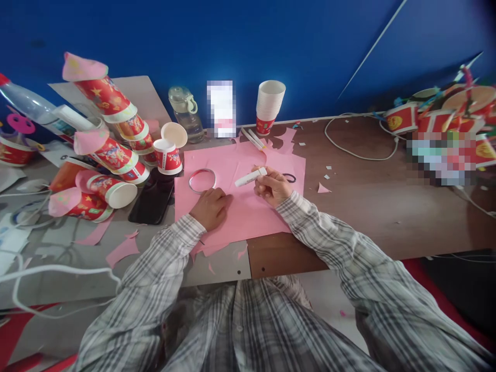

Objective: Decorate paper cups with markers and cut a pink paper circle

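Observation:
My right hand (273, 187) is closed around a white marker (251, 176), held slanting over a large sheet of pink paper (240, 217). On the left part of that sheet rests my left hand (211, 207), its fingers curled in and nothing visible in them. Just above its knuckles lies a thin, ring-shaped roll of tape (189, 182); whether the hand touches it I cannot tell. A black loop (290, 178) shows beside my right hand, partly hidden by it. Two white pens (253, 138) lie at the sheet's far edge.
Red paper cups with pink cone tops (116, 155) stack and lie at the left, near a black phone (151, 201). A water bottle (186, 113), a lit screen (220, 111) and a cup stack (270, 106) stand behind. Cup crafts (437, 124) and a white cable (360, 155) lie right.

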Demonstrator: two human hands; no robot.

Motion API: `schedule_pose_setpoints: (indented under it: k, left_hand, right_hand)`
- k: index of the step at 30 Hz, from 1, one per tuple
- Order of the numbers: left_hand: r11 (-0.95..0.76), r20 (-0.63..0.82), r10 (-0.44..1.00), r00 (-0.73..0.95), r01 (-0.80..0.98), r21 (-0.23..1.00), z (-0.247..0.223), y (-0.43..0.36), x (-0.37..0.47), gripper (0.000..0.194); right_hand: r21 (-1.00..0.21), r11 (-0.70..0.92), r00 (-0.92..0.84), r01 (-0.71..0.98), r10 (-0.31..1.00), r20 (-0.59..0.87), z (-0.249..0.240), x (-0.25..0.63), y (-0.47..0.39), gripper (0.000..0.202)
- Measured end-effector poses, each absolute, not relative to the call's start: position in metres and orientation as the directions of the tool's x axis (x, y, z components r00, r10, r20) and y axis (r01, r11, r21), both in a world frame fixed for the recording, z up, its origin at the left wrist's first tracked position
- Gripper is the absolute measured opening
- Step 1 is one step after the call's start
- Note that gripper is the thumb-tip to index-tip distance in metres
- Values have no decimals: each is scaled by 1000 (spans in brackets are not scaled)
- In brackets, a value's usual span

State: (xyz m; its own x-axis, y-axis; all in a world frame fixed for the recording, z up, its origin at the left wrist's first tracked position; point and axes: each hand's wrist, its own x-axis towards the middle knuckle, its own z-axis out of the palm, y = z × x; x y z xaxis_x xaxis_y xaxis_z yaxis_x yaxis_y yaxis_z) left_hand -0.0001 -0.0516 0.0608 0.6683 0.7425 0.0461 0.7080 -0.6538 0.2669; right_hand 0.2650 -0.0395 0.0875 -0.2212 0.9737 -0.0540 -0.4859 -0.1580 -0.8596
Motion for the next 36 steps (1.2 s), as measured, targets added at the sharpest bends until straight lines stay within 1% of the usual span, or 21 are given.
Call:
schedule_pose_setpoints:
  k: [2,4,7,9,13,16,22,24,26,27,30,32,36]
  left_hand:
    - [-659,60,739,671,700,276,60,-53,0,48]
    - [-656,66,741,668,700,283,59,-55,1,47]
    - [-659,55,737,674,697,282,61,-59,2,44]
    - [-671,43,724,689,687,280,62,-61,2,43]
    - [-689,45,707,706,673,269,64,-63,2,48]
    - [-692,59,707,705,672,262,63,-65,3,50]
    - [-694,70,705,706,666,273,61,-66,3,51]
    - [-697,73,703,708,664,271,60,-65,2,53]
    - [-704,78,697,713,658,267,60,-66,2,60]
    - [-709,81,691,718,652,268,60,-66,2,67]
    - [-719,98,678,728,631,290,60,-66,0,96]
    - [-716,114,682,723,627,306,58,-65,-1,107]
    - [-715,117,677,727,612,337,56,-63,-4,111]
  right_hand:
    - [-882,-118,-199,-457,980,-28,84,264,-42,48]
    - [-905,-58,-152,-420,988,7,79,262,-44,56]
    - [-943,34,-87,-331,994,66,71,259,-48,62]
    - [-962,76,-85,-261,991,101,67,256,-51,59]
    - [-973,148,-141,-178,975,174,63,250,-57,48]
    - [-975,193,-177,-111,961,211,63,248,-60,45]
    - [-979,196,-263,60,949,174,63,250,-68,42]
    - [-979,192,-278,63,946,168,64,251,-68,41]
    - [-983,185,-272,23,947,172,66,250,-65,43]
    - [-984,177,-262,-7,949,173,67,249,-63,44]
    - [-987,133,-231,-85,961,150,68,248,-56,49]
    - [-988,100,-208,-116,970,123,67,249,-52,51]
    - [-977,64,-146,-205,985,95,63,251,-47,54]
